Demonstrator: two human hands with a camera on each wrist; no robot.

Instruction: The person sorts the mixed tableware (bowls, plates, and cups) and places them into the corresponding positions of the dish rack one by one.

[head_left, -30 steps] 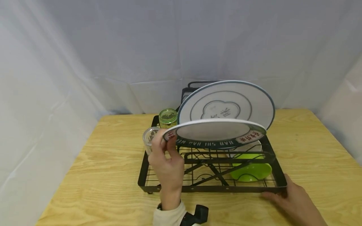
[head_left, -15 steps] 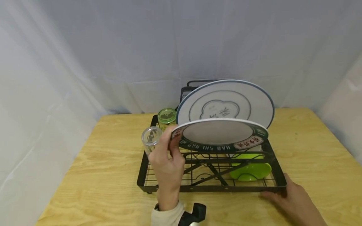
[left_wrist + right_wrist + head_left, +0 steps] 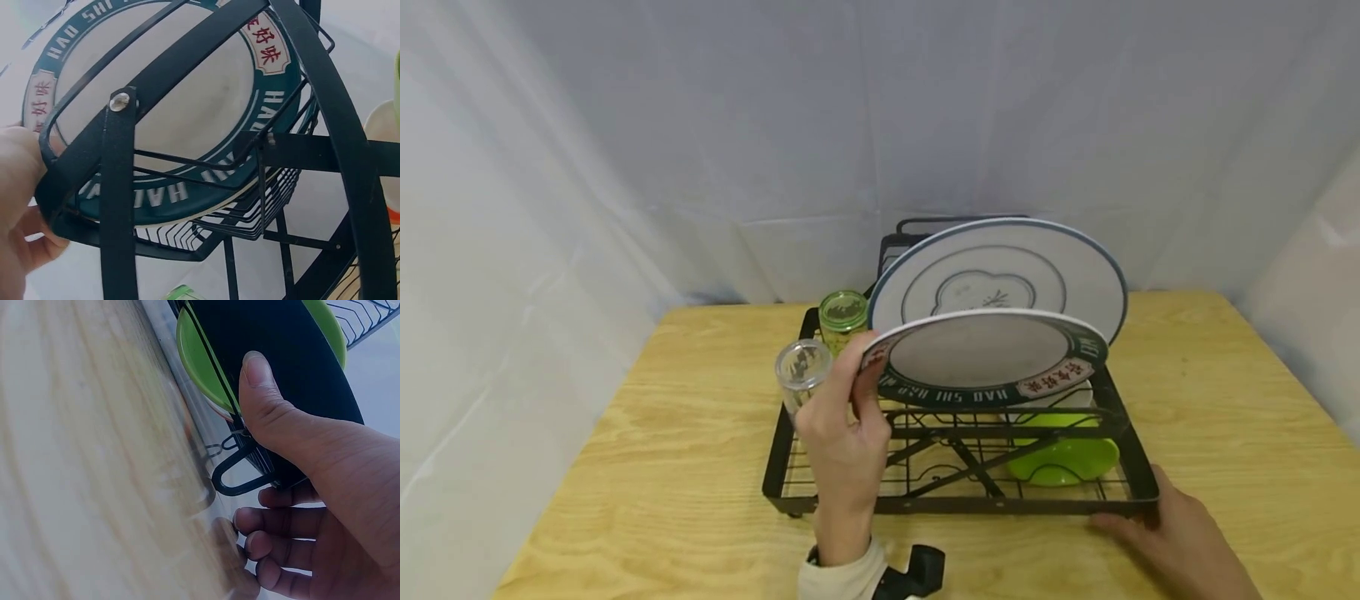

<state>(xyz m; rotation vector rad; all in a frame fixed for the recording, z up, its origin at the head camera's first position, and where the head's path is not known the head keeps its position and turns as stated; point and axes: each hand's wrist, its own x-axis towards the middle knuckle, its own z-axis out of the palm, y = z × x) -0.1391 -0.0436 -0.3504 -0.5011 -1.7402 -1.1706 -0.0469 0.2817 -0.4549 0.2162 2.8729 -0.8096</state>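
My left hand (image 3: 846, 437) pinches the left edge of a white plate with a dark green lettered rim (image 3: 985, 392). This plate leans on edge in the upper tier of a black two-tier dish rack (image 3: 955, 505), its face tilted toward me. Behind it stands a larger white plate with a blue rim (image 3: 1022, 250). In the left wrist view, rack bars cross in front of the lettered plate (image 3: 206, 75). At the rack's front right corner, my right hand (image 3: 1183, 533) grips the frame, the thumb (image 3: 259, 394) against the black side and the fingers curled beneath the corner.
A green bowl (image 3: 1063, 462) and a white bowl (image 3: 1067, 395) lie in the rack's lower tier at right. Along its left side stand a clear glass (image 3: 802, 367) and a green glass (image 3: 843, 310). A pale curtain (image 3: 865, 150) hangs behind the wooden table (image 3: 685, 433).
The lettered plate has shifted slightly right and tipped more upright, showing more of its face. My left fingers moved right along with its edge. My right hand stays at the rack corner.
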